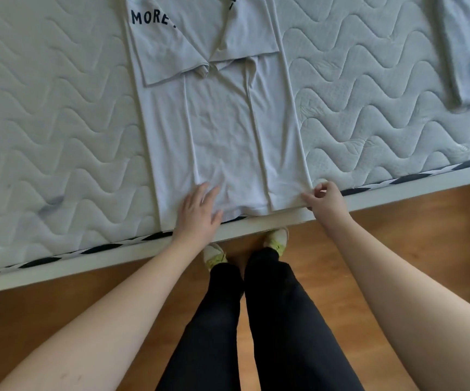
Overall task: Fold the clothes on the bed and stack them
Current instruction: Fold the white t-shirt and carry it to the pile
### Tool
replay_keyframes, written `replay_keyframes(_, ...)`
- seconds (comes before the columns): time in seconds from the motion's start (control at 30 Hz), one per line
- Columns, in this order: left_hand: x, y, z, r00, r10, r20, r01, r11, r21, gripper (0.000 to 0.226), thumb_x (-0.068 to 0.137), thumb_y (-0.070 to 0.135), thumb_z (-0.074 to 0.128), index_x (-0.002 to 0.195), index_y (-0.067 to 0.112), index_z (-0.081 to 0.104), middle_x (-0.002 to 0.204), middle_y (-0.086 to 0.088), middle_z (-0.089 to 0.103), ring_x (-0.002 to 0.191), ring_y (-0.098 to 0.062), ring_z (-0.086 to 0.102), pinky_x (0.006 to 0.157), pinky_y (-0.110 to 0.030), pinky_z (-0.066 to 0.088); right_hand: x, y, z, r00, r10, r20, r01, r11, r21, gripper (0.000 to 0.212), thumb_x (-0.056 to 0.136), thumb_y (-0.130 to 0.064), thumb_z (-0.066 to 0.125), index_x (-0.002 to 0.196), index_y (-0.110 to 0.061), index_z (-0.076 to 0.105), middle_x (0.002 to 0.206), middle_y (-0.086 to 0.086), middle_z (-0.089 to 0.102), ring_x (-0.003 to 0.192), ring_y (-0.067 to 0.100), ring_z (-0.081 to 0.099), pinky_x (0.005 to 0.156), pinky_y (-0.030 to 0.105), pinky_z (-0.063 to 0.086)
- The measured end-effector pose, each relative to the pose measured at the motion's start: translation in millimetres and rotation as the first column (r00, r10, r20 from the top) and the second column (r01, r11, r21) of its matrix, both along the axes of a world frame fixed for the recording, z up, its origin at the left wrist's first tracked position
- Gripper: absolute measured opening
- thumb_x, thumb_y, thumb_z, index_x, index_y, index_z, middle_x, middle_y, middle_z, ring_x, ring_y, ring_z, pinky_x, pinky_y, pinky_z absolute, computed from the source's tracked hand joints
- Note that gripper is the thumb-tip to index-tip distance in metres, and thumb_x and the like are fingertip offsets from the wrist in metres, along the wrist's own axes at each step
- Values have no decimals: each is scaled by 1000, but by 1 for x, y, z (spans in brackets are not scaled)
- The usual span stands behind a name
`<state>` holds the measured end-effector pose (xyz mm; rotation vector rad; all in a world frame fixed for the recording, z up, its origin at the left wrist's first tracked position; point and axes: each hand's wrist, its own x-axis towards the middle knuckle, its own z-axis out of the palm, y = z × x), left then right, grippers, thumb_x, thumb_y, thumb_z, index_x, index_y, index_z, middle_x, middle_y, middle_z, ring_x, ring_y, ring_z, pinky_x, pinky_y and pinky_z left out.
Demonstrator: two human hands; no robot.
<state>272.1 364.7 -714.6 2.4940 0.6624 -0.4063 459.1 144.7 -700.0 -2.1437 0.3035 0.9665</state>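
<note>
The white T-shirt (222,131) lies flat on the quilted mattress (59,122), already narrowed into a long strip with both sides and both sleeves turned in over its middle. Its long axis runs straight away from the person: the hem sits at the mattress's near edge, and the collar end runs out of view at the far side. Dark letters reading "MORE" show on the turned-in sleeve.

Both hands are at the hem end. The left hand (197,213) rests flat, fingers spread wide, on the hem's left portion. The right hand (325,200) pinches the hem's right corner between thumb and fingertips. Neither hand is clearly nearer; each covers 1 corner.

The next fold likely carries the hem away along that axis toward the collar. A second folded garment (468,52) lies well apart, at the mattress's far right.
</note>
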Motion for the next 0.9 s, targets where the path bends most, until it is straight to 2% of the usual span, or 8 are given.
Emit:
replay_keyframes(0.1, -34, 28, -3, 899, 436, 41, -437, 899, 27, 59, 89, 29, 69, 140, 11, 47, 140, -16, 46, 128, -33, 45, 103, -43, 38, -12, -6, 1, 996, 83, 21, -85, 991, 100, 16, 94, -21, 58, 97, -36, 62, 82, 4, 57, 77, 21, 55, 59, 28, 40)
replay_keyframes(0.2, -43, 50, -14, 597, 790, -142, -801, 577, -158, 63, 79, 37, 79, 126, 3, 54, 121, -14, 61, 109, -32, 59, 93, -40, 49, -13, -12, -5, 993, 120, -5, -118, 984, 133, 30, 94, -23, 58, 97, -51, 70, 81, 7, 46, 79, 22, 50, 63, 33, 39)
replay_keyframes(0.33, -43, 50, -24, 440, 858, -265, -892, 382, -244, 42, 84, 34, 76, 109, 3, 65, 108, -12, 70, 96, -29, 65, 84, -38, 53, -14, -15, -17, 991, 124, -55, -112, 978, 177, 25, 94, -19, 61, 103, -38, 74, 95, 2, 62, 83, 38, 59, 96, 49, 52)
replay_keyframes(0.4, -41, 44, -22, 403, 892, -206, -904, 353, -242, 33, 87, 26, 70, 109, 4, 60, 109, -10, 67, 94, -29, 63, 76, -32, 47, -14, -15, -14, 996, 64, -60, -49, 974, 220, 25, 95, -13, 59, 96, -31, 77, 114, 7, 68, 90, 21, 68, 98, 40, 53)
replay_keyframes(0.57, -45, 24, 3, 416, 909, -9, -834, 378, -401, 36, 92, 17, 60, 116, 34, 39, 99, 0, 63, 73, -14, 66, 62, -29, 52, -17, -16, 5, 982, 174, 75, -185, 968, 170, 35, 90, -10, 53, 106, -33, 73, 72, -9, 60, 62, 9, 56, 59, 28, 51)
replay_keyframes(0.63, -50, 18, 10, 521, 850, 80, -778, 512, -365, 25, 96, 17, 52, 104, 40, 49, 93, 6, 60, 66, -8, 65, 56, -26, 50, -18, -20, 11, 930, 322, 178, -342, 935, 94, 49, 83, -3, 50, 115, -35, 69, 69, -9, 53, 52, 4, 45, 47, 14, 39)
replay_keyframes(0.73, -61, 16, 9, 754, 642, 138, -620, 765, -175, 36, 101, 9, 41, 108, 30, 70, 94, -2, 51, 82, -22, 56, 73, -30, 45, -19, -26, 14, 732, 558, 391, -555, 821, -135, 51, 84, 2, 55, 124, -29, 64, 101, -1, 55, 81, 12, 48, 68, 12, 38)
replay_keyframes(0.9, -75, 5, 1, 874, 483, -50, -483, 854, -190, 38, 102, 14, 46, 139, 22, 52, 127, -9, 42, 117, -26, 49, 89, -23, 36, -25, -33, 7, 477, 659, 582, -559, 738, -377, 35, 80, 4, 66, 112, -10, 72, 92, 16, 58, 82, 37, 54, 87, 41, 38)
